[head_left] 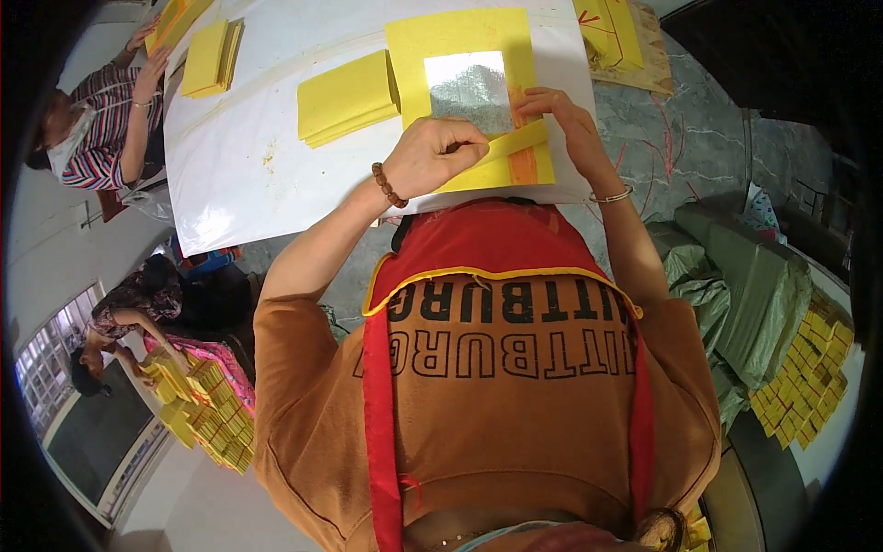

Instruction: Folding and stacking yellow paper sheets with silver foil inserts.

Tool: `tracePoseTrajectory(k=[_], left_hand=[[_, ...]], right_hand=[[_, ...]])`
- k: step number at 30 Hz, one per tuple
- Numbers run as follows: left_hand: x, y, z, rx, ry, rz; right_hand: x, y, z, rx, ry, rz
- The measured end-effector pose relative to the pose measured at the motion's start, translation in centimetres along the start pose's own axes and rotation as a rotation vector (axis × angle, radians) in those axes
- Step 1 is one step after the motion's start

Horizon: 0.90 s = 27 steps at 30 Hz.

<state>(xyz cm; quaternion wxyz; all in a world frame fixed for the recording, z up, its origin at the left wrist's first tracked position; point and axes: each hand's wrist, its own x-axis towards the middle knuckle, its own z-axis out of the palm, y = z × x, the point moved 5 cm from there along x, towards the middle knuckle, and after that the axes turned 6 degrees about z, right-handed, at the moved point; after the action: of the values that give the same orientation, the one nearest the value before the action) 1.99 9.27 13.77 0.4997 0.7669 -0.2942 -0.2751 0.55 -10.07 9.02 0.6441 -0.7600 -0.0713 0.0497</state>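
On the white-covered table in front of me lies a large yellow paper sheet (460, 26) with a silver foil square (469, 83) in its middle. An orange patch (523, 167) shows near its right lower corner. My left hand (432, 152), with a beaded bracelet at the wrist, is closed on a narrow yellow paper strip or folded edge (517, 139) at the near side. My right hand (572, 127) is over the sheet's right edge, fingers extended and apart, fingertips at the paper beside the foil. Whether the strip belongs to the sheet, I cannot tell.
A stack of yellow paper (345, 97) lies left of the sheet, another stack (212, 57) farther left. Yellow bundles (612, 37) stand on a wooden board at right. Two people (101, 124) work at left, one beside many yellow bundles (212, 414). Green-wrapped goods (750, 285) stand at right.
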Motion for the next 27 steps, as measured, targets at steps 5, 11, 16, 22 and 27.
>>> tracePoseTrajectory(k=[5,11,16,22,27], left_hand=[[0.2,-0.5,-0.5,-0.031,-0.004,-0.079],[-0.5,0.5,-4.0,-0.14,-0.081,0.169],[-2.2,-1.3,-6.6,0.313,-0.002,0.172],[-3.1,-2.3,-5.8,0.235,0.281,0.135],[-1.4,-4.9,-5.5,-0.02,0.497,-0.083]], right_hand=[[0.0,-0.6,-0.1,0.073,-0.052,-0.061],[-0.1,-0.5,0.4,-0.201,-0.004,-0.094],[0.7,0.7,0.1,0.111,0.122,0.21],[1.4,-2.9,0.0,-0.339,0.199,-0.17],[3.1,-1.8,0.3,-0.114,0.252,0.161]])
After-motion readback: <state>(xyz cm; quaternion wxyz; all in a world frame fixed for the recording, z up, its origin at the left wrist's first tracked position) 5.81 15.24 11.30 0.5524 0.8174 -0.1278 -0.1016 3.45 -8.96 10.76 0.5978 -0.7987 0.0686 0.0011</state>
